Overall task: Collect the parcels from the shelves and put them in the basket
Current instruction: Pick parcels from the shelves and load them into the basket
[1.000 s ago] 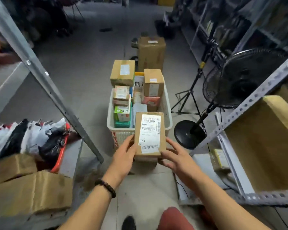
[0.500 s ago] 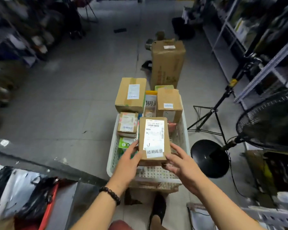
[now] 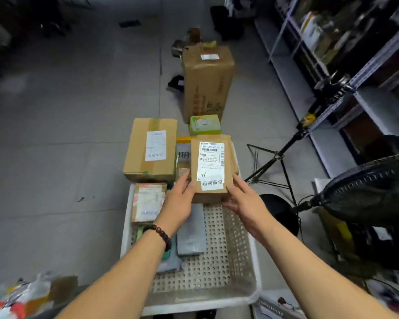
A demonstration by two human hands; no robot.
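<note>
Head view: my left hand [image 3: 179,199] and right hand [image 3: 244,201] clamp the labelled parcel [image 3: 211,170] from both sides, level, for stacking in the basket [image 3: 237,247] below.

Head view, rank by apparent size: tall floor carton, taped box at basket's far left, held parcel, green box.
1. tall floor carton
2. taped box, nearly alike
3. held parcel; nearest camera, so real size unsure
4. green box
</note>
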